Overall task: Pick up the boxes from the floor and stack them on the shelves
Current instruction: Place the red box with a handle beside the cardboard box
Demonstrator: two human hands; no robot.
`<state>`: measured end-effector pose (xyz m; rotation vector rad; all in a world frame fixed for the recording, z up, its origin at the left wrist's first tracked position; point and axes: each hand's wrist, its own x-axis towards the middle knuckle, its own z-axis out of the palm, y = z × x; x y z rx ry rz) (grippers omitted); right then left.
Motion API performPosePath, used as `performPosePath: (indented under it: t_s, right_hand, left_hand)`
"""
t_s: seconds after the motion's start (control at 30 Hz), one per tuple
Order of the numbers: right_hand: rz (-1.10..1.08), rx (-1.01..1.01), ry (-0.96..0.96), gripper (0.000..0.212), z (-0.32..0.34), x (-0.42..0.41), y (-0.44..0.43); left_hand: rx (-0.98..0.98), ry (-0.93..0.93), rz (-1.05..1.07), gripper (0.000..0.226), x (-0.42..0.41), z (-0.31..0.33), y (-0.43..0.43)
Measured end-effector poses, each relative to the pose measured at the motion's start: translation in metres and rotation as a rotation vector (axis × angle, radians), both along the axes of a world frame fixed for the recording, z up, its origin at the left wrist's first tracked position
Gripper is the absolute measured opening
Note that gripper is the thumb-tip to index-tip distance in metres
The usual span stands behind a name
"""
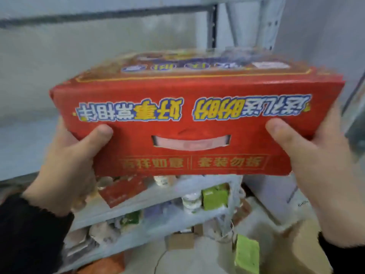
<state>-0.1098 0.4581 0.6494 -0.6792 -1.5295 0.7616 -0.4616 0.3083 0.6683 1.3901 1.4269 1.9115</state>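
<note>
A large red carton (197, 107) with upside-down yellow and blue lettering and a handle slot fills the middle of the head view, held up in the air. My left hand (65, 165) grips its lower left corner, thumb on the front face. My right hand (316, 171) grips the lower right corner, thumb on the front as well. The fingers of both hands are hidden behind the box. Behind it stands a grey metal shelf unit (29, 151), with a bare shelf board at about the box's height.
Lower shelves (158, 206) hold another red box (122, 190), green cartons (215, 196) and bottles. On the floor lie a green carton (246, 254), a small brown box (179, 241) and a brown carton (304, 246). A shelf upright (212, 26) rises behind the held box.
</note>
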Motion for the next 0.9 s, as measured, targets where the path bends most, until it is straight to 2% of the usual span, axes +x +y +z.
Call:
performPosePath:
  t_s: [0.13, 0.27, 0.33, 0.43, 0.53, 0.7, 0.8, 0.9]
  right_hand:
    - [0.156, 0.001, -0.021, 0.07, 0.033, -0.13, 0.008]
    - [0.354, -0.089, -0.152, 0.068, 0.022, -0.239, 0.023]
    - [0.371, -0.135, -0.271, 0.059, 0.006, -0.287, 0.03]
    - [0.395, -0.236, -0.308, 0.051, -0.015, -0.347, 0.048]
    - [0.322, -0.257, -0.362, 0.043, -0.015, -0.392, 0.072]
    - [0.195, -0.32, -0.51, 0.044, -0.017, -0.443, 0.126]
    - [0.02, -0.323, -0.821, 0.065, -0.034, -0.467, 0.158]
    - [-0.153, -0.301, -1.005, 0.067, -0.043, -0.489, 0.185]
  left_hand:
    - [0.058, -0.086, 0.217, 0.096, -0.092, -0.005, -0.038]
    - [-0.009, -0.167, 0.387, 0.094, -0.162, -0.028, -0.055]
    - [-0.056, -0.208, 0.4, 0.088, -0.199, -0.043, -0.057]
    - [-0.164, -0.195, 0.374, 0.079, -0.244, -0.053, -0.045]
    - [-0.25, -0.085, 0.378, 0.063, -0.288, -0.047, -0.012]
    - [-0.494, 0.078, 0.423, 0.071, -0.352, -0.049, 0.058]
    - [-0.661, 0.225, 0.471, 0.088, -0.385, -0.058, 0.094]
    - [-0.841, 0.446, 0.565, 0.08, -0.414, -0.067, 0.128]
